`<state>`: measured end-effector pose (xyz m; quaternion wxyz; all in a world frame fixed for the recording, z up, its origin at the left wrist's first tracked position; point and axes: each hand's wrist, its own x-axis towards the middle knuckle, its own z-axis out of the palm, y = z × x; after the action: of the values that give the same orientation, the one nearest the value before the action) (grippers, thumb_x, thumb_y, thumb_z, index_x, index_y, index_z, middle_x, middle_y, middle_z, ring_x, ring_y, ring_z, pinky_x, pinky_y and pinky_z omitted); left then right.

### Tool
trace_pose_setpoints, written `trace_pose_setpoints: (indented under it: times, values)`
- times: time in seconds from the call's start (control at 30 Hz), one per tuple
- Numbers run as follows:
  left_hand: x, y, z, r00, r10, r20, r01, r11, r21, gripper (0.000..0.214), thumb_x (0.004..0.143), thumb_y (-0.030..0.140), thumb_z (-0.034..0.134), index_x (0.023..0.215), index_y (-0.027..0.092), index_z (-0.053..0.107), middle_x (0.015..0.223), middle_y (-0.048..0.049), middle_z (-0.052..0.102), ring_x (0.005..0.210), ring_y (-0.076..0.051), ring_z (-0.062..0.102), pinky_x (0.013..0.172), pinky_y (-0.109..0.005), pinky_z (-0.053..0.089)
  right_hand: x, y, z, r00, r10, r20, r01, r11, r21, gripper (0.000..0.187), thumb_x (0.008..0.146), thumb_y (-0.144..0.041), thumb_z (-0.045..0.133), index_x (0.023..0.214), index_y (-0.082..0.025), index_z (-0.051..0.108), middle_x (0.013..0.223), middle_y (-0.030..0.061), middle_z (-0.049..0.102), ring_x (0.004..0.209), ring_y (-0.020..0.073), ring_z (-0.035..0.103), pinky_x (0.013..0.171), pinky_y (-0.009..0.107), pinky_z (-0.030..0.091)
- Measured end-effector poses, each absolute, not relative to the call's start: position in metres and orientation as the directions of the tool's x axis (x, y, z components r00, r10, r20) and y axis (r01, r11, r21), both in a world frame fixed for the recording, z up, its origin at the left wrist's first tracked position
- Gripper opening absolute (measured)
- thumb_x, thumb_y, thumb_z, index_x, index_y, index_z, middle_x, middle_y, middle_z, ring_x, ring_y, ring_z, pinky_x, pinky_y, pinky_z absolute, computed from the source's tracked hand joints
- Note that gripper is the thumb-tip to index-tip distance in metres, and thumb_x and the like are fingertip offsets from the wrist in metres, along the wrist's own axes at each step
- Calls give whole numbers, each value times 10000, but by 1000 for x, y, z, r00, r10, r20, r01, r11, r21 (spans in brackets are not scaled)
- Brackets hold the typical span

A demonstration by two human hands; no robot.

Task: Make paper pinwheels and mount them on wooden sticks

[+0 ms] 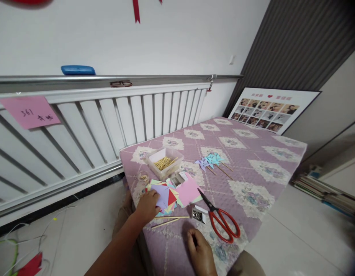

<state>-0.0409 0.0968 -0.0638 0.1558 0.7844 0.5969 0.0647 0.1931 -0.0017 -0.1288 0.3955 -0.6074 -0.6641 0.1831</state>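
My left hand [148, 203] is at the near left edge of a pile of coloured paper squares, its thumb and fingers closed on a lavender paper sheet [161, 194]. A red piece [171, 196] shows beside it, and a pink paper square [187, 189] lies to the right. Below the pile are thin wooden sticks [171, 217]. My right hand [202, 251] rests in a loose fist on the tablecloth, and no object shows in it. Just beyond it are a small open box of metal pins [198, 216] and red-handled scissors [221, 220] with blades pointing away.
A clear plastic box [166, 174] holds many wooden sticks. Beside it stands a small round container [143, 178]. Finished paper pinwheels [213, 159] lie farther back on the floral tablecloth [240, 172]. A white radiator [154, 115] runs along the left; a photo board [269, 109] leans behind.
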Motion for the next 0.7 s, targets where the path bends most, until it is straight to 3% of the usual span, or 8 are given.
trace_pose_setpoints:
  times: [0.27,0.43,0.7]
  values:
    - [-43,99,-58,319,946,-51,891,-281,357,279,812,287,505,1047,206,631,1186,-92,599,1074,-228,542,943,-354,391,192,-2,-128,52,947,316,657,206,-725,221,856,-348,445,748,-221,589,682,38,676,632,199,659,604,270,526]
    - [-44,103,-56,320,947,-20,876,-288,387,286,864,201,403,985,197,662,1092,-79,659,1018,-196,577,914,-318,404,193,-2,-131,49,945,322,669,208,-713,239,864,-349,433,747,-217,595,689,42,679,640,199,659,608,267,523]
    - [-55,121,-60,122,992,25,877,-120,466,189,809,203,484,843,164,666,893,-103,701,867,-220,632,807,-338,449,192,-5,-127,42,953,300,680,193,-707,256,885,-347,412,771,-206,592,705,48,677,653,196,656,620,263,517]
